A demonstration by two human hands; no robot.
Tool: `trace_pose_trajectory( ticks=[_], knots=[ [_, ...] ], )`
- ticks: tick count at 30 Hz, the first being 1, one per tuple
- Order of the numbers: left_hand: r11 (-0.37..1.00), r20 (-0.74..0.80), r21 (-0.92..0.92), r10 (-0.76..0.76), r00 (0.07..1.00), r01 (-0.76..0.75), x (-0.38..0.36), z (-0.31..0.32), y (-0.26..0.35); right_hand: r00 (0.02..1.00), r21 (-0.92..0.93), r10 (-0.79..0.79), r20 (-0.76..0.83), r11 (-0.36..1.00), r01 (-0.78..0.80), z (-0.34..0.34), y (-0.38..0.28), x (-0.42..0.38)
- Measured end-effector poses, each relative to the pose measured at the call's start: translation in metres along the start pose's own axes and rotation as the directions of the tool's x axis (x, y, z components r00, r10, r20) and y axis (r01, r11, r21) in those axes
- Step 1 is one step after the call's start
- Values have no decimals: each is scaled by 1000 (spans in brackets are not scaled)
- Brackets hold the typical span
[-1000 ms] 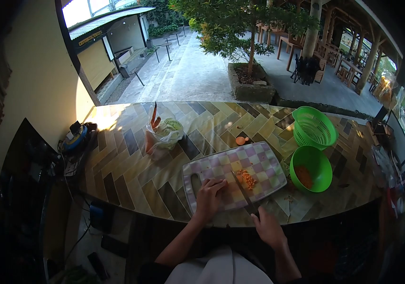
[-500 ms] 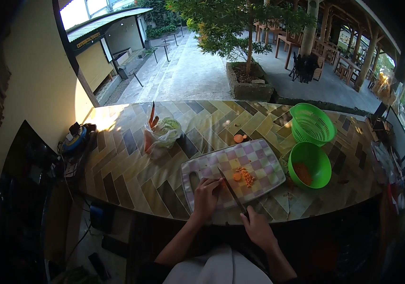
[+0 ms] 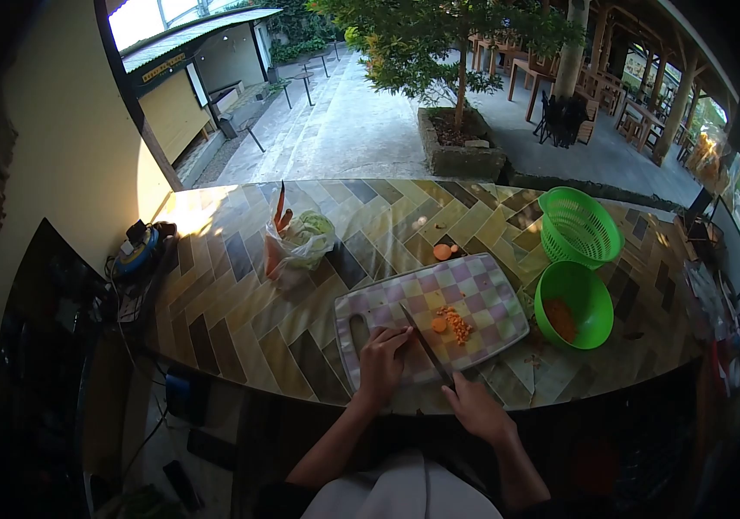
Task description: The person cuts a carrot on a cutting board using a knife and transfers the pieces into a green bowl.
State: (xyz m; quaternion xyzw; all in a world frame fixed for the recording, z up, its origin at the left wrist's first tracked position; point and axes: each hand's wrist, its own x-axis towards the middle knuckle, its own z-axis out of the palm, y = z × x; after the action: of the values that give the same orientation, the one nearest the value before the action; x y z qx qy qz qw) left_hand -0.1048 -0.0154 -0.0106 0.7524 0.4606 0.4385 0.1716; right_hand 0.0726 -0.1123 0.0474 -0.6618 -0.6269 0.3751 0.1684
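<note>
A checkered pink and white cutting board (image 3: 418, 295) lies on the table in front of me. On its left part, my left hand (image 3: 379, 368) has its fingers bent together at the blade, over a carrot piece that they mostly hide. My right hand (image 3: 480, 408) grips a knife (image 3: 427, 350) by its handle, the blade slanting away to the left beside my left fingertips. Just right of the blade lie a round carrot slice (image 3: 439, 325) and a small heap of diced carrot (image 3: 461, 330).
Beyond the board sit carrot ends (image 3: 444, 252). On the right, a green bowl (image 3: 597, 320) holds orange bits, with a green colander (image 3: 582, 227) behind it. A plastic bag (image 3: 308, 244) with carrots and a pale green vegetable stands at left. Cables (image 3: 134, 253) lie at the left edge.
The view has shifted slightly, so the table items appear a little further right. Both hands stay at the knife and board; the orange bit at my left fingertips is less visible.
</note>
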Motion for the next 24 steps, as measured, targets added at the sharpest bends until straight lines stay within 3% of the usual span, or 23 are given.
trace_pose_trajectory(
  ticks=[8,17,20,24],
  knots=[
    [1000,-8,-23,-13,1000,13,-3,-1,2,1000,-30,-21,19,999,22,16,9,36],
    [999,2,-19,-29,1000,29,4,-3,1,999,-90,41,22,995,-39,-3,20,-7],
    [999,6,-45,-25,1000,25,15,-5,-9,991,-28,-71,-113,997,68,-5,37,-14],
    [992,64,-118,-31,997,38,31,-2,-20,979,172,8,-205,985,28,-13,37,-28]
  ],
)
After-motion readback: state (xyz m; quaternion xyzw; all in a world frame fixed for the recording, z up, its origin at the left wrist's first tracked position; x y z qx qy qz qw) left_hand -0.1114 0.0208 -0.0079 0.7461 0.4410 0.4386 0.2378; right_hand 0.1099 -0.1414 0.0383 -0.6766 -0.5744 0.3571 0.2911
